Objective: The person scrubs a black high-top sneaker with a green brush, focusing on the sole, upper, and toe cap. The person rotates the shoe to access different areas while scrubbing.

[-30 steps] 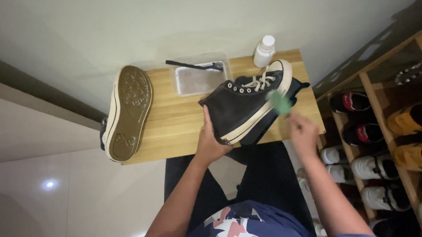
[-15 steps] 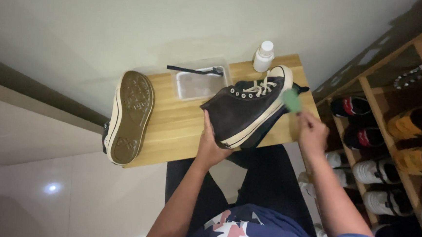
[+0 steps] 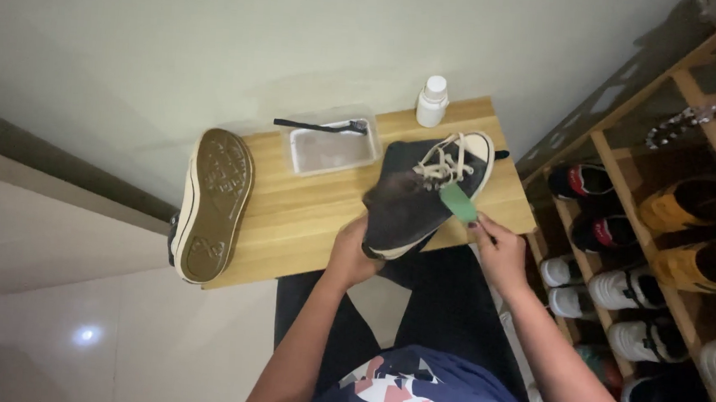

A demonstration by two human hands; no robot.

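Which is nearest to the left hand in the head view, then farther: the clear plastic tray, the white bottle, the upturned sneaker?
From the left hand:
1. Clear plastic tray, straight ahead on the table.
2. Upturned sneaker, far left, tan sole showing.
3. White bottle, back right edge.

Left hand fingers tucked behind heel of dark high-top sneaker, out of sight. Green pad partly covered by right hand; its kind unclear. Sneaker's far side hidden. Second sneaker at frame left shows sole only, upper hidden. Brush bristles too small to judge. Tray contents unclear. Shoe rack cut by right edge; lower shoes dark, blurred. Person's torso cut by bottom edge.
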